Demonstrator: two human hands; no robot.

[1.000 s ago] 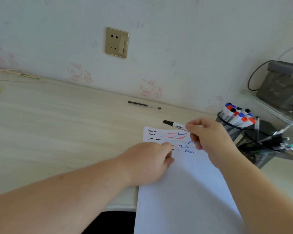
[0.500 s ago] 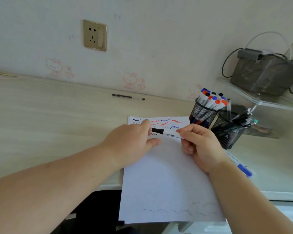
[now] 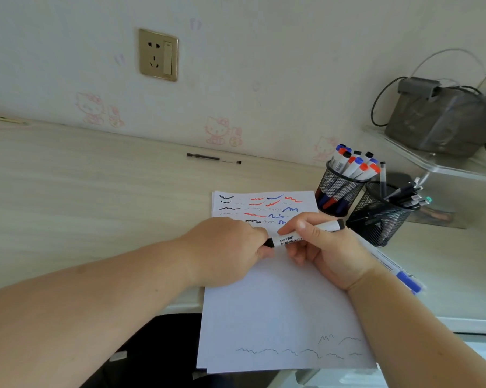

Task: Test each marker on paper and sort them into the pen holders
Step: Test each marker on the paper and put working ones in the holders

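A white marker [image 3: 306,233] with black ends lies across both hands above the paper [image 3: 278,309]. My right hand [image 3: 320,247] grips its barrel. My left hand [image 3: 230,250] pinches its black cap end. The sheet carries black, red and blue scribbles at its top and faint lines near its bottom edge. Two black mesh pen holders stand to the right: the left holder [image 3: 338,191] is full of white markers with red, blue and black caps, the right holder [image 3: 381,217] has several dark pens. A blue-capped marker [image 3: 398,271] lies on the desk by my right wrist.
A thin black pen [image 3: 213,158] lies near the wall. A wall socket [image 3: 158,55] is above it. A grey bag [image 3: 443,119] with cables sits on a clear shelf [image 3: 432,163] at the right. The paper overhangs the desk's front edge.
The marker came down from above the sheet to between both hands. My left hand moved off the paper and took the cap end. The marker now tilts up to the right.
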